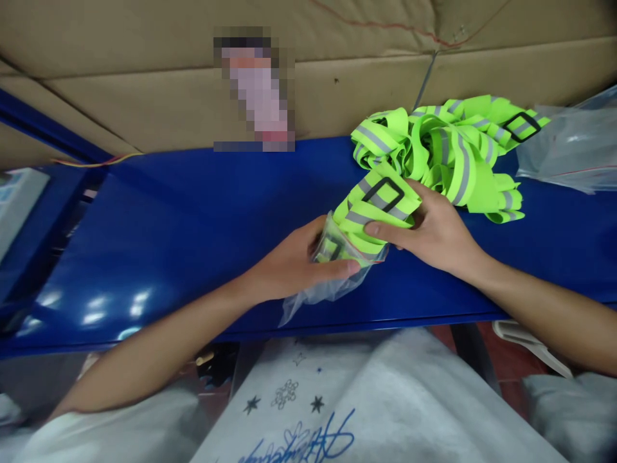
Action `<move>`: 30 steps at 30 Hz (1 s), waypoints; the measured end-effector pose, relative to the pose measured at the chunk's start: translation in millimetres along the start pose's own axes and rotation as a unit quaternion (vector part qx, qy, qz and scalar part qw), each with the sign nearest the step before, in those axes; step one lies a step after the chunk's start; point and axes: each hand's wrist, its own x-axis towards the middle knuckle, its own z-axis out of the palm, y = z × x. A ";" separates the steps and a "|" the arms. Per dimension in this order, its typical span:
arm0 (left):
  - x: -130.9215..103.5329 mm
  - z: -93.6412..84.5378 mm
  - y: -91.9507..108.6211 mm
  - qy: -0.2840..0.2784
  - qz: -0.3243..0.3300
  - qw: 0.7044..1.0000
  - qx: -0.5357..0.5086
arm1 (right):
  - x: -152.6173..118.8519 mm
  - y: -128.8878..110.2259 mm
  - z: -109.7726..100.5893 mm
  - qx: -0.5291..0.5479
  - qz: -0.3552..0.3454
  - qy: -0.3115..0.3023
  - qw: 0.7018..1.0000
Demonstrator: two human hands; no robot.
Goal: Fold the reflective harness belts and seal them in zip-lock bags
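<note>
While our left hand (299,265) holds the clear bag (332,288) from its nine o'clock side, the folded strap (355,217) sits partly inside, so we judge this bagging about half done. Our right hand (438,233), at the bag's two o'clock, pinches the upper part outside. Beyond, toward one o'clock, the pile (463,161) on the worktop (168,238) lies unbagged, apparently left to do.

The folded reflective strap (371,215) hides most fingers of the right hand (441,225); the left hand (294,263) covers part of the clear bag (332,289). A pixelated patch (260,90) masks what lies behind. The right edge crops another plastic bag (571,151), the bottom edge blue lettering (332,444).
</note>
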 end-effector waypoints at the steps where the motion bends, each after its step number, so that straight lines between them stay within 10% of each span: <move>1: 0.1 0.0 -0.8 0.005 -0.007 1.000 -0.002 | -0.1 1.5 -1.7 -0.025 -0.012 -0.010 1.000; 13: -5.7 1.3 4.8 -0.052 -0.047 0.995 -0.071 | -0.8 -3.7 -13.8 0.026 -0.014 -0.084 0.996; 30: -12.9 4.6 13.8 -0.028 -0.012 0.996 -0.080 | -4.6 2.4 -22.2 0.023 -0.211 -0.087 0.973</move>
